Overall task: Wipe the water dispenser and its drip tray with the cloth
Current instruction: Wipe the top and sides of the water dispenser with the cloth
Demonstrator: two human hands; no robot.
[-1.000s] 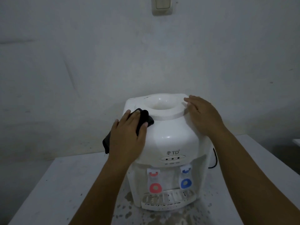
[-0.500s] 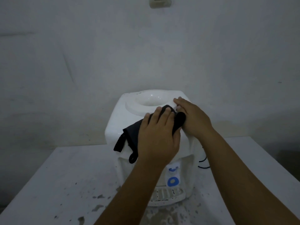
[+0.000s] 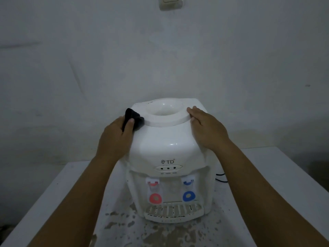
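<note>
A white tabletop water dispenser (image 3: 169, 154) is set on a white table (image 3: 53, 202), its drip tray (image 3: 173, 212) at the front foot below a red tap (image 3: 155, 198) and a blue tap (image 3: 188, 196). A black cloth (image 3: 132, 117) is pressed to the upper left shoulder, gripped by the left hand (image 3: 115, 139). The right hand (image 3: 207, 129) is laid flat, fingers straight, on the upper right side. A black cable (image 3: 220, 179) is seen behind on the right

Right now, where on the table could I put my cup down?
The table has bare room left of the water dispenser, beyond the left arm, and on the right past the black cord. In front of the drip tray it is blotchy and hemmed in by both arms.
</note>
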